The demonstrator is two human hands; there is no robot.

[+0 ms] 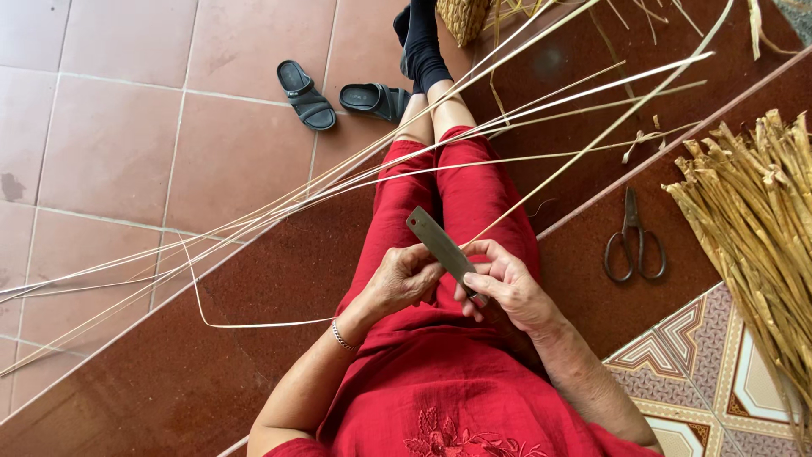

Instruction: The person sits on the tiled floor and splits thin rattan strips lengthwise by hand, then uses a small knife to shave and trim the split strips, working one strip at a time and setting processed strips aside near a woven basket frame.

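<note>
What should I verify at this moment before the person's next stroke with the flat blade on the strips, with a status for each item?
1. Both hands on the blade: ok. The left hand and right hand both grip the flat metal blade.
2. Blade edge facing away from the fingers: cannot tell.
3. Strip seated against the blade: cannot tell; a thin strip runs toward the right hand, but the contact is hidden.
4. Long strips lying free across the lap: ok; they fan out over the floor.
5. Scissors out of the working path: ok; on the step, apart from both hands.
6. Bundle of stalks untouched: ok.
</note>
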